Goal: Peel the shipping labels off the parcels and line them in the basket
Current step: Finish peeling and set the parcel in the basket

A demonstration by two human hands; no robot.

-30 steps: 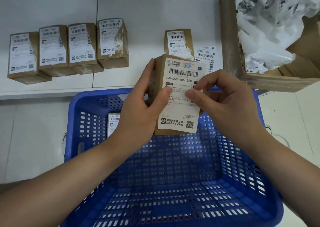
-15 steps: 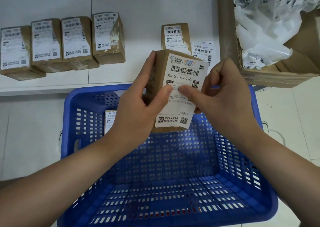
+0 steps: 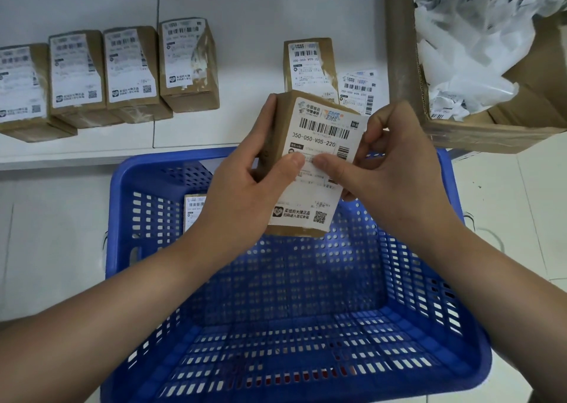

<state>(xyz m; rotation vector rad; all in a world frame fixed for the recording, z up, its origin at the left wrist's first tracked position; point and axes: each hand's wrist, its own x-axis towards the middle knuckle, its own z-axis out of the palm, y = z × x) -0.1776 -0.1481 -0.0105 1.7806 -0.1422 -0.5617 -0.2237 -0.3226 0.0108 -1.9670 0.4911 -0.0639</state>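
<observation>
I hold a small brown parcel (image 3: 270, 135) above the far side of the blue plastic basket (image 3: 129, 206). A white shipping label (image 3: 322, 132) covers its top face. My left hand (image 3: 239, 194) grips the parcel's left side, thumb pressed on the label's middle. My right hand (image 3: 389, 175) grips the right side, its thumb on the label next to the left thumb and its fingers curled behind the right edge. Another labelled parcel (image 3: 194, 209) stands against the basket's far-left wall, partly hidden by my left wrist.
On the white shelf (image 3: 245, 9) a row of several labelled parcels (image 3: 129, 71) sits at the left, one more parcel (image 3: 306, 62) and loose labels (image 3: 359, 89) sit behind my hands. A cardboard box (image 3: 405, 65) of crumpled label paper stands at the right.
My right thumb has slid left along the label until it meets my left thumb. The parcel stays held over the basket; the camera view has shifted slightly.
</observation>
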